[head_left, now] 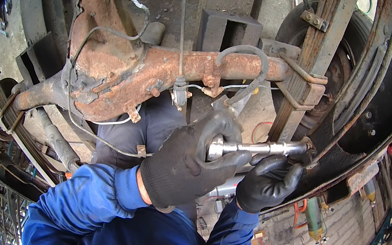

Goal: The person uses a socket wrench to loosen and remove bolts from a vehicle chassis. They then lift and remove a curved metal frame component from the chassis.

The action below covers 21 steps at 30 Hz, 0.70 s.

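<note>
My left hand (191, 165), in a black glove, is closed round the near end of a chrome socket extension (248, 146). The tool's far end meets a rusty fitting (310, 150) on the black frame rail (371, 119). Just below the extension, my right hand (268, 184), also gloved, has curled fingers touching or very close to it; what it grips is hidden. Above both hands lies a rusty axle housing (100, 76) with cables, a curved hose and brackets, joined to a stack of leaf springs (307, 53).
A tyre (290, 27) sits behind the right springs. At left are another spring stack (33, 148) and a shock absorber (56, 144). A grey steel block (209, 22) stands under the axle. A green cylinder (315, 218), hoses and metal stock lie at lower right by a brick surface.
</note>
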### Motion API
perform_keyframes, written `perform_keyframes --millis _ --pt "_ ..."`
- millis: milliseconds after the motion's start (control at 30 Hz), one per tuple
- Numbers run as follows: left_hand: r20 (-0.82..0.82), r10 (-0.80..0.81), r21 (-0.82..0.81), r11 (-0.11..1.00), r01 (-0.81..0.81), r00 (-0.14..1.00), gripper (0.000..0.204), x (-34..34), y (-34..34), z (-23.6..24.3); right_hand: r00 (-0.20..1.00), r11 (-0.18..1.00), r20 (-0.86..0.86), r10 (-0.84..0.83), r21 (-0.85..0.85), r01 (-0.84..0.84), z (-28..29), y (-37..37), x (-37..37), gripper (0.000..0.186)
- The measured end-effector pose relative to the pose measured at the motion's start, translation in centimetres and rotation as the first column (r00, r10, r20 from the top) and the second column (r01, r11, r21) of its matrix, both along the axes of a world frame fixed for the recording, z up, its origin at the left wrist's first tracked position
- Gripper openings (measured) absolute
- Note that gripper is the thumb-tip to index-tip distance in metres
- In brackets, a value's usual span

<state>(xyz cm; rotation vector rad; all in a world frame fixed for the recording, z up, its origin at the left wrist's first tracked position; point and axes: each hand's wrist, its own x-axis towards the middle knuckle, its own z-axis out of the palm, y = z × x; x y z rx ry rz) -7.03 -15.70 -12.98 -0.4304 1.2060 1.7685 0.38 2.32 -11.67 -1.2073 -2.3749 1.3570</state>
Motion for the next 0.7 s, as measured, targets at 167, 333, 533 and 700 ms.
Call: perform_keyframes --millis 167,333,533,700 --pt "-0.244 0.044 -0.075 0.995 -0.064 0.969 0.025 0.3 0.7 0.0 1.0 1.0 0.018 -0.013 0.0 0.013 0.1 0.0 0.1 0.057" --pt "-0.425 -0.058 -0.147 0.989 -0.006 0.903 0.03 0.5 0.6 -0.5 0.999 0.999 0.033 -0.034 0.01 0.034 0.2 -0.1 0.0 0.059" --pt "-0.445 -0.282 -0.298 0.942 0.157 0.85 0.033 0.6 0.8 1.6 0.997 1.0 0.073 -0.024 0.0 0.024 0.6 0.1 0.5 0.06" --pt "0.076 -0.005 -0.065 0.998 0.01 0.997 0.028 -2.9 1.1 1.0 0.999 0.968 0.029 -0.022 -0.249 0.028 1.2 0.5 0.6 0.058"
